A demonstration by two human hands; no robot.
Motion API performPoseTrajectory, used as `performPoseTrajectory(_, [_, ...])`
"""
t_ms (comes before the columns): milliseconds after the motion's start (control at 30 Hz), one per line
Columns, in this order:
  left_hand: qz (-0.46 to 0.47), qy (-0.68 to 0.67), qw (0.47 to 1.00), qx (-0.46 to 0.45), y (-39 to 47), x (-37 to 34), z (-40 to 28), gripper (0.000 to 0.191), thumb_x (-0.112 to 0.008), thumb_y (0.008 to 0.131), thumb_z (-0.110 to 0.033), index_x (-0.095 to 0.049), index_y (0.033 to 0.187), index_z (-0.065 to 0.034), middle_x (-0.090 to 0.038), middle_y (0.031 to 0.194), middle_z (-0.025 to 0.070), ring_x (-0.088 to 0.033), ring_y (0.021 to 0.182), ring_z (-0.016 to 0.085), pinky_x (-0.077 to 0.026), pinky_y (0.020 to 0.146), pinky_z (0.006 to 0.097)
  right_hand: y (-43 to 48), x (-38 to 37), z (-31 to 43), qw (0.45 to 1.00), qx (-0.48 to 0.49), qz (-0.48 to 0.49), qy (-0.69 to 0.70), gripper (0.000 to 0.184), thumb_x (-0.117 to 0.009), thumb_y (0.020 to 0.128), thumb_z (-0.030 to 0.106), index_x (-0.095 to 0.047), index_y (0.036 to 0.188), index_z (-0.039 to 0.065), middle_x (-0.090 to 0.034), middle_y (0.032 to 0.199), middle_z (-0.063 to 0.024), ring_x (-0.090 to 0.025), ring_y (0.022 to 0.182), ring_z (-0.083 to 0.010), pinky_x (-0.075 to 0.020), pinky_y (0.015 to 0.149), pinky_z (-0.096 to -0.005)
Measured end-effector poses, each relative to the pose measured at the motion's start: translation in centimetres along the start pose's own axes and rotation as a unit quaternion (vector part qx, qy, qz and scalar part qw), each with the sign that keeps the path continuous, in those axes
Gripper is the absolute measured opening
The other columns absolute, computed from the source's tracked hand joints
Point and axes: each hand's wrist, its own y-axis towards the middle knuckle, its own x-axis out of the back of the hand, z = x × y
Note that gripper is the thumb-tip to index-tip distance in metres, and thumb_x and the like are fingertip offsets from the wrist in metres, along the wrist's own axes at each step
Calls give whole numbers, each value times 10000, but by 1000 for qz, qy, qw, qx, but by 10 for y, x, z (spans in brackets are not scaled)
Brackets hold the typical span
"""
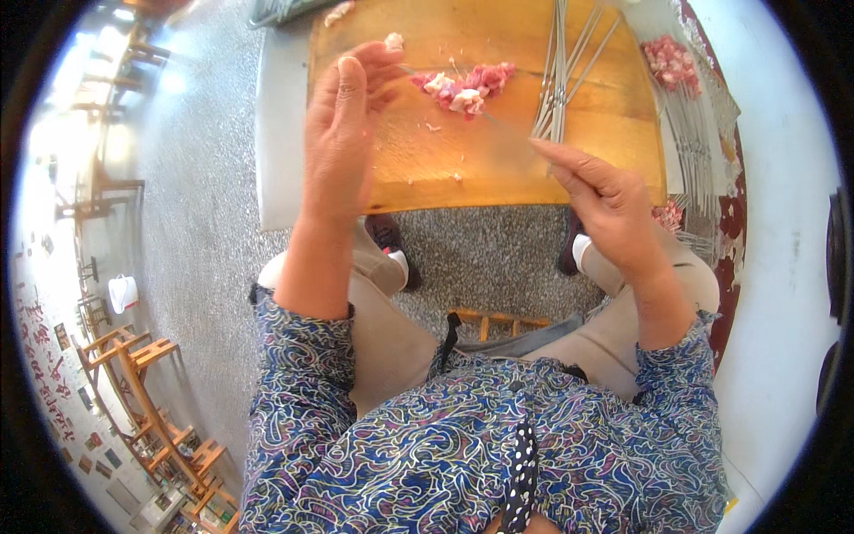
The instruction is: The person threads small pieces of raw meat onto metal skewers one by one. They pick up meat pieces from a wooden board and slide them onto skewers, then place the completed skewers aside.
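Observation:
My left hand (343, 100) is raised over the left side of a wooden board (427, 190), thumb and fingers apart. A pale meat piece (393, 41) shows by its fingertips; whether they touch is unclear. At the board's right front, my right hand (604, 190) pinches a thin, blurred metal skewer (497, 122) between thumb and forefinger. The skewer points up-left to a small heap of red and whitish meat chunks (467, 90); where its tip ends is unclear. Several bare metal skewers (557, 80) lie on the board, beyond my right fingertips.
Loaded meat skewers (674, 67) lie right of the board, with more meat (669, 215) nearer me. A dark tray (287, 10) stands at the back left. Meat scraps (434, 127) dot the board. Wooden stools (153, 354) stand on the floor at left.

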Motion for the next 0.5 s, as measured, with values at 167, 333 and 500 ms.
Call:
performPoseTrajectory(167, [-1,-257,963,77,5,-24,-3,739,-419,1127,-681,-643,1284,5,-714,1263,180,-707,1151,303,-558,1100,431,1,-41,12,991,74,-60,-92,292,-703,1079,95,-768,1362,69,-815,1186,-187,-814,1028,-249,-622,893,-337])
performPoseTrajectory(333, [-56,-286,953,84,8,-21,10,646,-544,1055,-723,-593,904,-96,-565,738,42,-592,695,206,-575,698,371,-12,-75,0,980,84,-84,-161,246,-709,1062,126,-761,1293,58,-792,1114,-217,-790,938,-392,-631,766,-437])
performPoseTrajectory(500, [-31,-287,952,104,-5,-9,9,630,-593,1019,-733,-540,785,-151,-471,568,-19,-399,452,130,-353,428,284,-15,-116,11,980,109,-113,-119,225,-681,1072,120,-752,1272,46,-772,1026,-243,-772,884,-417,-601,727,-482])
